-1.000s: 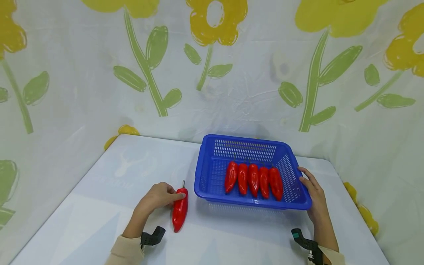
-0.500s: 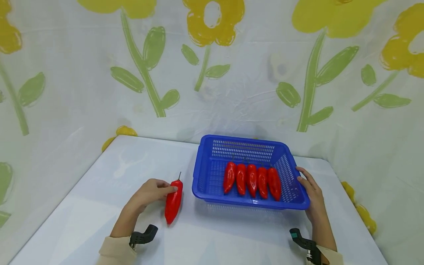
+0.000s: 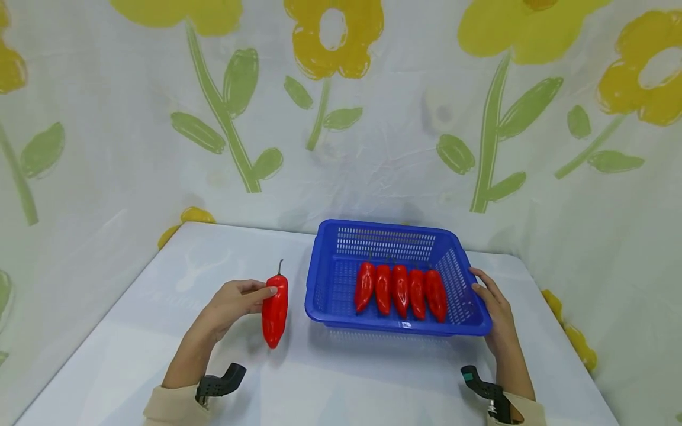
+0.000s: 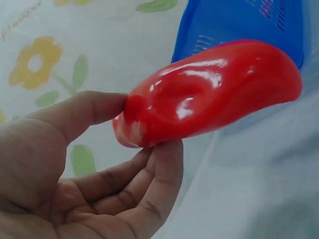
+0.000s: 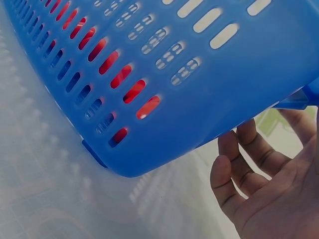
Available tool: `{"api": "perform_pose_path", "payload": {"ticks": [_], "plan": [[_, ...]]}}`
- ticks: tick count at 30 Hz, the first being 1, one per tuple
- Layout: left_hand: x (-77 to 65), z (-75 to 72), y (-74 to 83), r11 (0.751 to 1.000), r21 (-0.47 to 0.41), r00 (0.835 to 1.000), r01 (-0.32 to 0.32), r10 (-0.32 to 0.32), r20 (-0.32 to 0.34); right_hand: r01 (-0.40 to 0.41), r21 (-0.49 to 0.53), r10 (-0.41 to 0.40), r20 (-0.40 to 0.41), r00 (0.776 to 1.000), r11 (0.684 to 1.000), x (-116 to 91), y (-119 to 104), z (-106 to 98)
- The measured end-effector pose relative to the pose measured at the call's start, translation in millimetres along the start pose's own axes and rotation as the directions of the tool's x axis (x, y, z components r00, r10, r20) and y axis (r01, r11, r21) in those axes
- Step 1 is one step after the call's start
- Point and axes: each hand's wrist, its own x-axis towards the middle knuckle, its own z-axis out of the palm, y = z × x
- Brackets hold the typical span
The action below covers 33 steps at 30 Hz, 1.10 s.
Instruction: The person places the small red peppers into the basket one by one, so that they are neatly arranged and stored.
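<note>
Between thumb and fingertips, my left hand (image 3: 232, 305) pinches a glossy red chili pepper (image 3: 274, 310) near its top. The pepper is upright in the head view, green stem up and tip down, with its shadow on the table beside it. In the left wrist view the pepper (image 4: 209, 92) points away from the hand, in front of the basket. A blue plastic basket (image 3: 346, 321) with slotted walls holds several similar red peppers (image 3: 400, 290) lying side by side. At its right side my right hand (image 3: 498, 316) grips the rim; the right wrist view shows fingers (image 5: 229, 184) curled below it.
The basket stands toward the back of a white table (image 3: 341, 378), just right of the held pepper. A white cloth with yellow flowers (image 3: 341, 177) hangs behind and around the table. Both wrists wear black camera mounts (image 3: 221, 381).
My left hand has lifted the pepper and drawn it left, away from the basket, turning it more upright. My right hand keeps its place at the rim. The head view has shifted slightly.
</note>
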Motion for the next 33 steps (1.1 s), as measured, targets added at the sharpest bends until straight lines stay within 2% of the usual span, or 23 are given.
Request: {"api": "perform_pose_path", "payload": {"ticks": [12,20,25,33], "plan": [[11.7,2.3,23.2,0.997,-0.055,0.998,-0.058,0.060,0.025,0.004,-0.007,-0.004,-0.002,1.000,1.000,0,2,2],[23.4,13.8,49.9,0.992,-0.065,0.993,-0.107,0.110,0.049,0.002,-0.023,-0.002,0.000,1.000,1.000,0,6,-6],[30.5,22.3,67.2,0.992,-0.051,0.992,-0.113,0.115,0.056,0.003,-0.010,-0.003,0.007,1.000,1.000,1,6,-6],[45.3,22.8,87.9,0.984,-0.095,0.980,-0.151,0.162,0.113,0.026,-0.009,-0.026,0.017,1.000,1.000,2,6,-3]]}}
